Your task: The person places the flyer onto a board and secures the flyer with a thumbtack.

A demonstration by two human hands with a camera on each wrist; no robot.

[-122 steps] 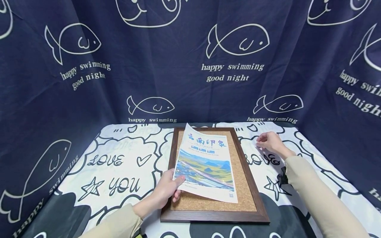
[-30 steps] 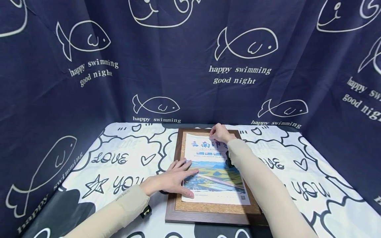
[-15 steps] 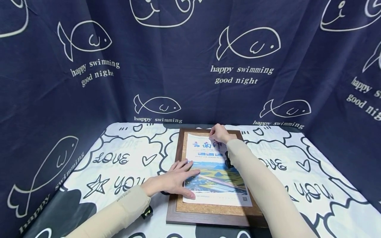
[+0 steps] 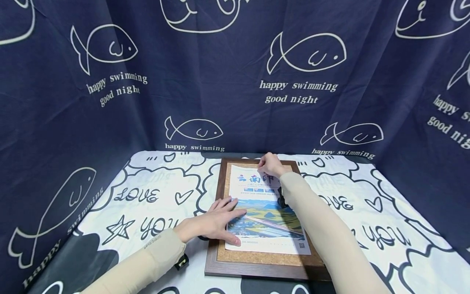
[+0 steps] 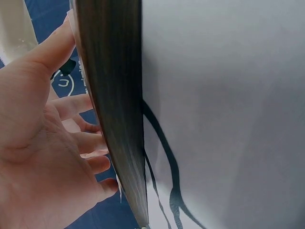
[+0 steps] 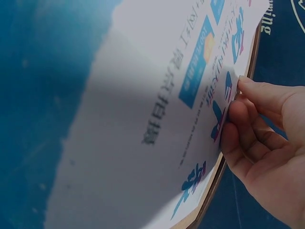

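Note:
A poster [image 4: 264, 214] with blue lettering and a painted landscape lies on a cork board [image 4: 257, 258] in a dark brown wooden frame [image 4: 253, 270]. My left hand [image 4: 216, 220] rests with spread fingers on the poster's lower left edge. In the left wrist view, the left hand [image 5: 52, 138] reaches over the frame's side [image 5: 114, 95]. At the poster's top edge, near the middle, the curled right hand [image 4: 271, 164] brings thumb and fingertips together. In the right wrist view, the right hand [image 6: 267, 129] pinches right at the poster's edge [image 6: 209, 143]; whatever small thing is between the tips is hidden.
The board lies on a white cloth [image 4: 147, 179] with black lettering and drawings. Behind and beside it hang dark blue curtains [image 4: 220, 94] with white fish. My right sleeve [image 4: 323, 220] crosses over the frame's right side.
About four seconds ago my left hand held the poster up off the board and the right hand was out to the right. Over the last second, both hands have stayed in place on the poster.

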